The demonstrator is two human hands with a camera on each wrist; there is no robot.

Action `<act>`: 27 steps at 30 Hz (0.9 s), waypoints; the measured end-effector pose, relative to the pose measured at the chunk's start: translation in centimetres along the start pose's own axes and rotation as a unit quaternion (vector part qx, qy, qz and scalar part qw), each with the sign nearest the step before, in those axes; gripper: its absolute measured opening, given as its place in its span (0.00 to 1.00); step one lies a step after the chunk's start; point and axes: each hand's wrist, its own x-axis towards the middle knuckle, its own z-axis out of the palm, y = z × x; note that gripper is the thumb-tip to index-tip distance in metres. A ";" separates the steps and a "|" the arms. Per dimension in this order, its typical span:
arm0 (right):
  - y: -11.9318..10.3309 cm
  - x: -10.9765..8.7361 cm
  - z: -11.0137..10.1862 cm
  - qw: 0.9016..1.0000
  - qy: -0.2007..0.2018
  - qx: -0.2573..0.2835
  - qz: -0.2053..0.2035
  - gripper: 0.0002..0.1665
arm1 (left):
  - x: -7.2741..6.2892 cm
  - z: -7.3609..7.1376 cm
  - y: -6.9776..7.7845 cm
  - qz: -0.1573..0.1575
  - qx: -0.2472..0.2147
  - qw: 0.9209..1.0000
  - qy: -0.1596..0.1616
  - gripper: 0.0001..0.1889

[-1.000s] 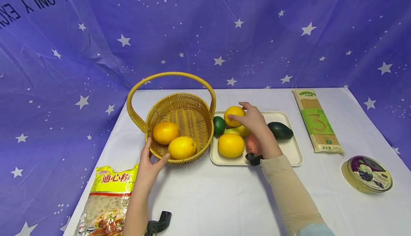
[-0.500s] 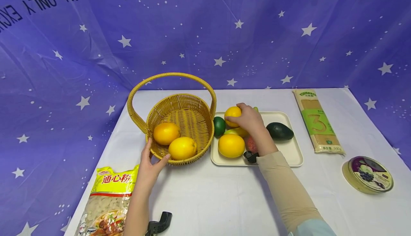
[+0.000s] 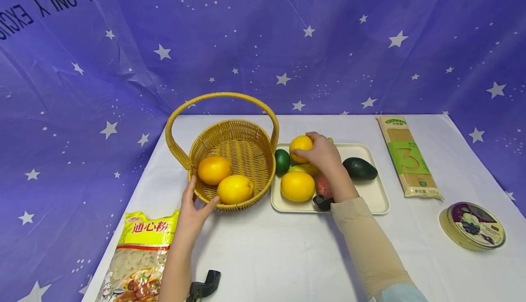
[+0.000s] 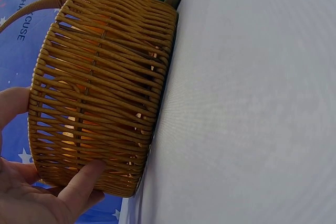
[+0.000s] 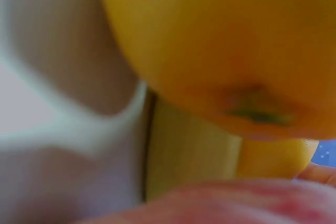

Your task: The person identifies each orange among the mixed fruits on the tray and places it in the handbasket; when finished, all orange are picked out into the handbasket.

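Note:
In the head view a wicker basket [image 3: 263, 174] holds two yellow-orange oval fruits [image 3: 235, 189]. My left hand [image 3: 193, 213] grips its near left rim; in the left wrist view the thumb is at the rim and other fingers lie against the woven wall [image 4: 100, 103]. Over the cream tray [image 3: 380, 197], my right hand [image 3: 326, 158] holds a round orange [image 3: 301, 148] between thumb and fingers at the far left. Around it lie a larger yellow fruit [image 3: 297, 186], a banana [image 3: 306, 169], a green fruit [image 3: 282, 161], a reddish fruit [image 3: 323, 186] and an avocado [image 3: 360, 169]. The right hand partly hides the banana.
A bag of macaroni [image 3: 141, 256] lies by the left forearm. To the tray's right are a noodle packet [image 3: 409, 156] and a round tin [image 3: 472, 226]. The basket stands close against the tray's left edge, its tall handle [image 3: 222, 95] arching up.
My right hand's fingers have closed in around the orange on the tray, and the hand has shifted slightly. The left hand stays at the basket rim. The whole view has shifted a little.

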 end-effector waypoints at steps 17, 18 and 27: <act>-3.8 -3.5 -3.0 0.997 0.043 0.040 -0.050 0.52 | -0.1 0.1 -0.1 0.006 -0.003 1.000 0.003 0.49; -4.0 -3.7 -3.2 0.997 0.047 0.044 -0.051 0.52 | -0.1 0.1 -0.1 0.006 -0.002 1.000 0.003 0.49; -5.6 -5.6 -3.7 0.989 0.048 0.123 -0.068 0.50 | -0.1 0.2 -0.1 -0.004 0.003 1.000 0.008 0.49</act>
